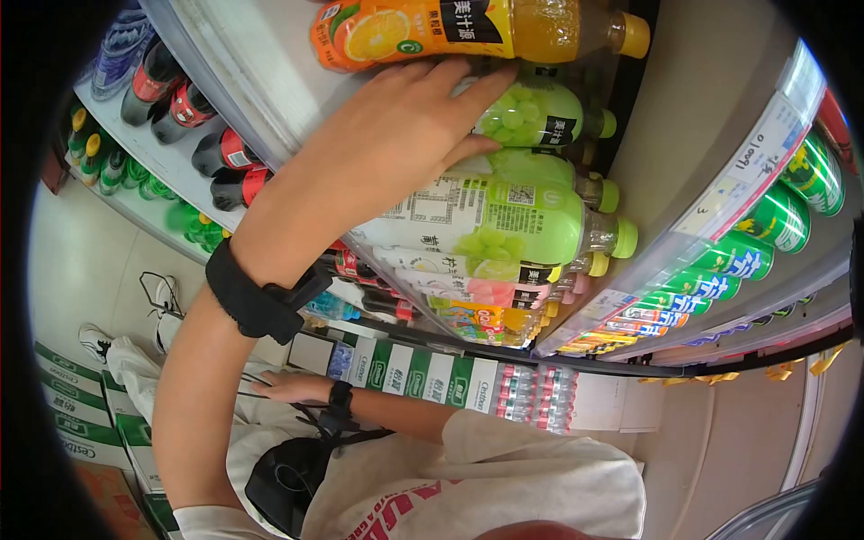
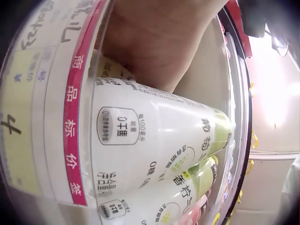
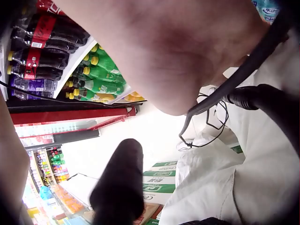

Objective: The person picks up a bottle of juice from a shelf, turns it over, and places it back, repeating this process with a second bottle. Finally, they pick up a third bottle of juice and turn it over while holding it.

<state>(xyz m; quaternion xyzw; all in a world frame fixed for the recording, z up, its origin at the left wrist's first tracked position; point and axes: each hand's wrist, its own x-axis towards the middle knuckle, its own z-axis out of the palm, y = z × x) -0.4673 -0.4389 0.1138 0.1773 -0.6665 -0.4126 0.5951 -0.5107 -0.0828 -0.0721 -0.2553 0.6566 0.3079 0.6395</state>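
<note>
Reaching hand: left hand [image 1: 405, 117], fingers straight, laid flat on the green bottle [image 1: 531, 117];
Bottle axis: lying sideways, cap pointing away from that hand;
Right hand [image 1: 290, 387]: well below the green bottle, relaxed, empty

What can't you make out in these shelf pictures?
Left hand: left wrist view, fingers hidden behind white bottle.
Right hand: head view, too small to read its fingers; right wrist view, blurred.
Orange juice bottle: head view, cut by top edge.
</note>
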